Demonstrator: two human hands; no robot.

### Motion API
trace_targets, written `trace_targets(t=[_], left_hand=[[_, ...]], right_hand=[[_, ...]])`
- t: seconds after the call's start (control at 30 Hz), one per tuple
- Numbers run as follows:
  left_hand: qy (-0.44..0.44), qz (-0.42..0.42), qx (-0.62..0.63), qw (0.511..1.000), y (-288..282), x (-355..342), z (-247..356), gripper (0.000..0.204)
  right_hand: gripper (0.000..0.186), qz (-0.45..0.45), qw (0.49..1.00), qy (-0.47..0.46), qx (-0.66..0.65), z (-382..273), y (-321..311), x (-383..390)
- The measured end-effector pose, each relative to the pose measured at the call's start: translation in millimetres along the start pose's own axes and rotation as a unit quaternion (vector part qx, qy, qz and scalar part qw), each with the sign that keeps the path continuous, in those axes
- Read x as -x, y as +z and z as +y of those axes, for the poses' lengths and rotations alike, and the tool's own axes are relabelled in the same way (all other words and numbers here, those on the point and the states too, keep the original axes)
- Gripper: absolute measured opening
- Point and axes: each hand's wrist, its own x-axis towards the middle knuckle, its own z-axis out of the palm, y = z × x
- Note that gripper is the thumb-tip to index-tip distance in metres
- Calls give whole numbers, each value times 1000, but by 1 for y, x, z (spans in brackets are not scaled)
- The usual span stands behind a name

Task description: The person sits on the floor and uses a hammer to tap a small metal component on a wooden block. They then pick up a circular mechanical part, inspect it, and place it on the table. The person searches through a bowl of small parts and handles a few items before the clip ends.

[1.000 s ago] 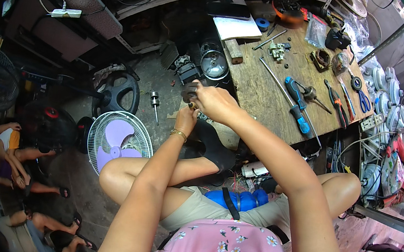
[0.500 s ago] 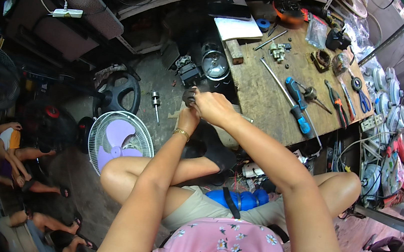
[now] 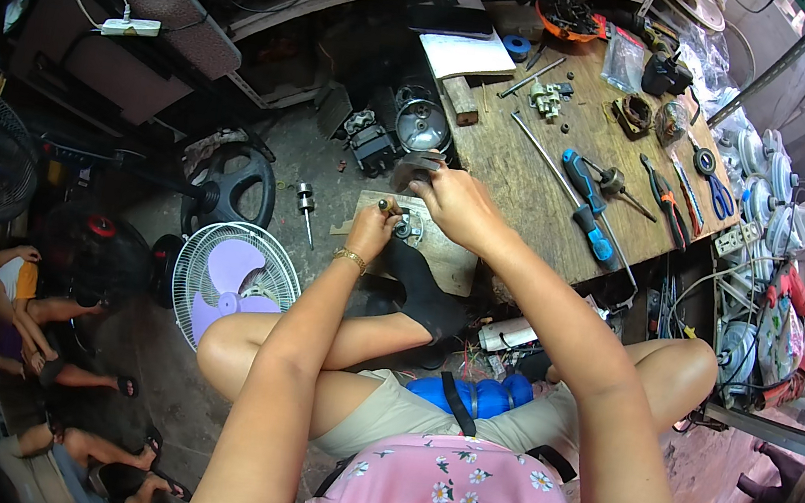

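Note:
My right hand [image 3: 454, 201] grips a dark, flattish metal piece [image 3: 412, 167], raised just beside the workbench's near-left corner. My left hand [image 3: 368, 229], lower and apart from it, is closed on a small brass-coloured cylindrical piece [image 3: 387, 207]. Beneath my hands sits a low wooden board [image 3: 450, 265] with small metal parts [image 3: 408, 227] on it, partly hidden. A shaft with a metal cylinder [image 3: 306, 202] lies on the floor to the left, and a round metal housing [image 3: 419, 125] stands behind my hands.
The workbench [image 3: 529, 207] bears screwdrivers [image 3: 594, 230], pliers [image 3: 665, 198], scissors [image 3: 717, 185] and loose parts. A purple-bladed fan [image 3: 230, 303] and black stand [image 3: 229, 188] are at left. People [image 3: 7, 324] sit at lower left. White fan parts [image 3: 764, 215] crowd the right.
My right hand has moved up and to the right with the dark piece, separating from my left hand. The brass-coloured piece and the board beneath now show more.

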Motion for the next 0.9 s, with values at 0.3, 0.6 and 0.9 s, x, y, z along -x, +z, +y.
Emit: trace_targets(t=[0.3, 0.6, 0.9], left_hand=[[13, 14, -7, 1000, 1, 6, 7, 7], [74, -20, -84, 993, 10, -2, -13, 10], [57, 13, -64, 996, 19, 4, -31, 5]], right_hand=[[31, -67, 997, 10, 39, -1, 13, -5], [28, -62, 996, -17, 69, -13, 21, -15], [26, -91, 987, 29, 126, -12, 37, -6]])
